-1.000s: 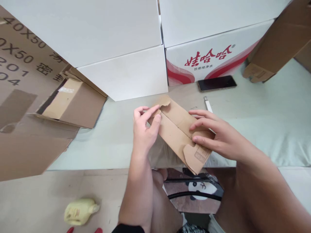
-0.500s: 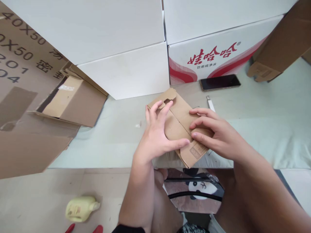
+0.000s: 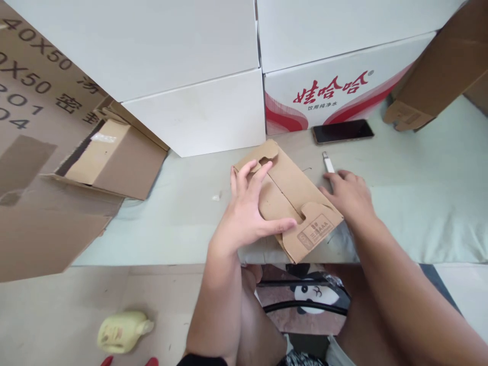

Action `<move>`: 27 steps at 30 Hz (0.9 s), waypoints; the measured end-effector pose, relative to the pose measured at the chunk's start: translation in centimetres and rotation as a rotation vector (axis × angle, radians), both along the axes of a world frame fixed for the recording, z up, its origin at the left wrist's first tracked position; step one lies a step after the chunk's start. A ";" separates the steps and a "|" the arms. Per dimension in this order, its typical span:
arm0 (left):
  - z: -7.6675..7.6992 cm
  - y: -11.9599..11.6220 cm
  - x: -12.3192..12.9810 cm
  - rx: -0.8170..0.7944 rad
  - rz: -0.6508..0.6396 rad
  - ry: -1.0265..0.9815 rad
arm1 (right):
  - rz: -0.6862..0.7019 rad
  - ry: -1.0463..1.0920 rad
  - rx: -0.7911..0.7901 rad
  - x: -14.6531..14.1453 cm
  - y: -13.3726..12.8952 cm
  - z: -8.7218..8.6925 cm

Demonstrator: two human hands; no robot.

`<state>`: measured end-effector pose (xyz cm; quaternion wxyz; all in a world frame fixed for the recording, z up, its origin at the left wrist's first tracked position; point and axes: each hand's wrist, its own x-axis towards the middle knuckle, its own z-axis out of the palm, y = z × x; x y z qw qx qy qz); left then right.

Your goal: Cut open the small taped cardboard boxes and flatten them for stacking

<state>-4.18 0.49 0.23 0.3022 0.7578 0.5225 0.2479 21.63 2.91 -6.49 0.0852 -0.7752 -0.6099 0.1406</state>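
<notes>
Our left hand [image 3: 247,211] spreads across the folded box [image 3: 305,185], seam [image 3: 280,191] untaped, by the surface's [image 3: 183,229] front edge. Our right hand [image 3: 351,197] meets the white tool [image 3: 327,163], grip unclear.

Before me, the pale green, cloth-covered counter [image 3: 412,203] bears a cardboard box [image 3: 295,183], white tool [image 3: 327,162], dark phone [image 3: 343,131] and white cartons [image 3: 202,122].

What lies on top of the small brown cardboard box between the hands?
The person's left hand rests on the box, fingers spread; dark printing shows on the near flap. Cardboard beneath that hand is hidden, as is the box's interior.
</notes>
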 end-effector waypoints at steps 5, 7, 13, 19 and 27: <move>0.0 0.0 0.1 0.005 0.000 0.011 | 0.075 0.001 0.034 -0.1 0.3 -0.8; -0.1 0.0 0.1 0.008 0.000 0.011 | 0.081 0.038 0.029 -0.2 0.4 -0.6; -0.2 0.1 0.1 0.042 0.000 0.006 | -0.017 0.249 0.035 -0.4 0.5 0.3; -0.1 0.1 0.3 0.028 -0.010 0.014 | -0.157 0.855 0.118 -1.2 0.0 2.0; 0.1 0.3 -0.1 -0.010 0.042 0.069 | 0.228 1.071 -0.152 -1.1 -0.9 3.2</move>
